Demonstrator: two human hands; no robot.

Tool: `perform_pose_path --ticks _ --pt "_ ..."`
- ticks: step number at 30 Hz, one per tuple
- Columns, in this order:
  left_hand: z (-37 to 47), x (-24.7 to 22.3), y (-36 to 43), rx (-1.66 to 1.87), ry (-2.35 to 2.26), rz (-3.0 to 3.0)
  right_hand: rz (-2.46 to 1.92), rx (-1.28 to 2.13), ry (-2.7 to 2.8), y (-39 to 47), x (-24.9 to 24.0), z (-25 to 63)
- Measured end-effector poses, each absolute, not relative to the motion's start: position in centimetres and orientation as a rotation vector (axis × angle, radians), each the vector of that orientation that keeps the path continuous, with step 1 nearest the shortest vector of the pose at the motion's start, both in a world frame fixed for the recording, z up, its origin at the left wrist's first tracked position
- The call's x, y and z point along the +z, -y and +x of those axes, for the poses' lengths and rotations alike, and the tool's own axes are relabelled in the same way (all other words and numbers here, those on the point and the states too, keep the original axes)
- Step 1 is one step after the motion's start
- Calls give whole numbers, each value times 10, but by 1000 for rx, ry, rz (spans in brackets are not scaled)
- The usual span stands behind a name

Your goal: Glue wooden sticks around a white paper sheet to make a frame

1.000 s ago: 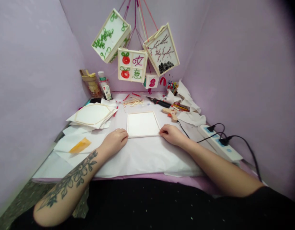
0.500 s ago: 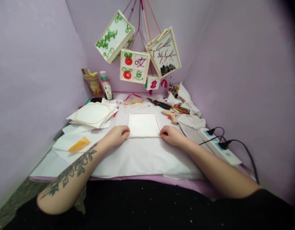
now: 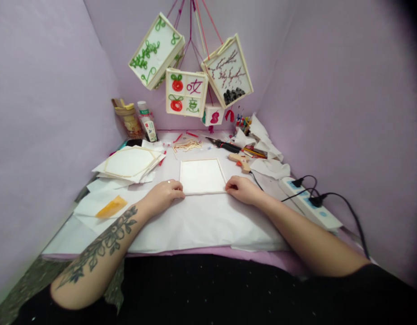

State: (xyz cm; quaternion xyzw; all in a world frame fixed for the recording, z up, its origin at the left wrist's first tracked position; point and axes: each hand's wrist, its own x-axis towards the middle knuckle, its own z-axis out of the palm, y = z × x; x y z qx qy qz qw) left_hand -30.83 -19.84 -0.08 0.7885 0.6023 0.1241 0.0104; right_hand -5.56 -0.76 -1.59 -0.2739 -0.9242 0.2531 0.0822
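Observation:
A square white panel [image 3: 202, 176] edged with thin pale wooden strips lies flat on the white-covered table in front of me. My left hand [image 3: 167, 193], with a ring on one finger, is closed at the panel's near left corner. At the near right corner my right hand [image 3: 241, 188] pinches the edge between thumb and bent fingers. Beyond the panel, loose wooden sticks [image 3: 188, 145] lie in a small heap. A hot glue gun [image 3: 241, 162] rests to the right of the panel, its cord trailing toward the right.
Decorated lantern boxes, one with red fruit designs [image 3: 186, 92], hang over the back. White framed sheets [image 3: 129, 161] are stacked left, near an orange piece [image 3: 111, 206]. Pliers [image 3: 227, 146], crumpled paper [image 3: 271, 169] and a power strip [image 3: 312, 205] lie right. A bottle [image 3: 148, 122] stands behind.
My left hand has shifted slightly at the corner, its fingers moving over the panel's edge. The right hand stays at its corner. The whole view has shifted a little.

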Motion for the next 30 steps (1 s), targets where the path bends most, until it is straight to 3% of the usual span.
perform_pose_path --ticks 18,30 --pt "-292 -7 201 649 -2008 2045 -821 729 2790 9 -13 -55" --pt "-292 -10 197 969 -2073 1461 -852 711 2812 9 -12 -57"
